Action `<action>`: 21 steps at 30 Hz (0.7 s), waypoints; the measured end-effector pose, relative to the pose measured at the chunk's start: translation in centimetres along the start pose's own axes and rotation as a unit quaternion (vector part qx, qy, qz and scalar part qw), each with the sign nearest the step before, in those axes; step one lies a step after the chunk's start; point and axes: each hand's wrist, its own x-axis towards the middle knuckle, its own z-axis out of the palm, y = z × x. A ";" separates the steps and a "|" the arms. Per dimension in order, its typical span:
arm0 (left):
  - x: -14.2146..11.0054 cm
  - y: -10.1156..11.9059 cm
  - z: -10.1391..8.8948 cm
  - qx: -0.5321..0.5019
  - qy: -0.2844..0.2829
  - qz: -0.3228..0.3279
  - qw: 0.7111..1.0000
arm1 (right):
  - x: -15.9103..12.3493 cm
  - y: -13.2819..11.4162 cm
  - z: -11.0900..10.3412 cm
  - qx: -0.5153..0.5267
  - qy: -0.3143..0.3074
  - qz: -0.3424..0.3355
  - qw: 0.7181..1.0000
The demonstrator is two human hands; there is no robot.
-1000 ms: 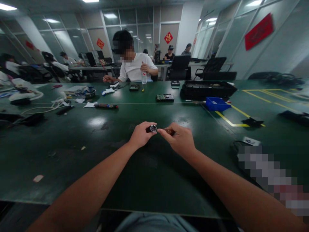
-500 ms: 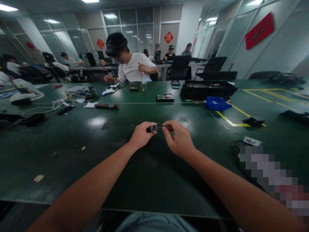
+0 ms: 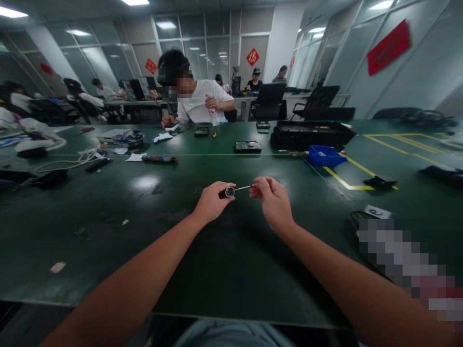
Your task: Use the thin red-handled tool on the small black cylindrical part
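Above the green table [image 3: 224, 270], my left hand [image 3: 211, 202] is closed round a small dark cylindrical tool [image 3: 228, 192] whose round silvery end faces me. A thin metal shaft [image 3: 243, 187] sticks out of that end toward the right. My right hand [image 3: 273, 202] pinches the far tip of this shaft between thumb and fingers. Both hands hover just over the table's middle, a hand's width apart.
A blue bin [image 3: 325, 155], a black case [image 3: 311, 133] and a circuit board [image 3: 247, 146] lie beyond my hands. Cables [image 3: 68, 161] and clutter sit far left. A person in a white shirt [image 3: 197, 99] sits opposite holding a bottle. Yellow tape lines [image 3: 347, 183] mark the right.
My right hand has drawn away to the right from the tool, and the thin shaft now shows between the hands. My left hand has stayed in place.
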 end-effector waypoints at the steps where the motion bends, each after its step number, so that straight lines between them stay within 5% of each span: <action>1: 0.0 0.1 0.0 -0.004 -0.001 0.008 1.000 | 0.3 0.3 -0.1 0.033 0.005 0.028 0.999; 5: 0.1 0.4 -0.1 -0.009 -0.004 0.014 1.000 | 1.0 0.6 -0.5 0.083 0.004 0.090 0.993; 12: 0.0 -0.1 0.1 -0.002 -0.004 -0.001 1.000 | -0.1 -0.8 -0.2 -0.088 0.013 -0.044 0.995; 21: 0.0 -0.1 0.1 -0.003 -0.012 -0.009 1.000 | -0.8 -1.9 -0.3 -0.220 -0.032 -0.114 0.968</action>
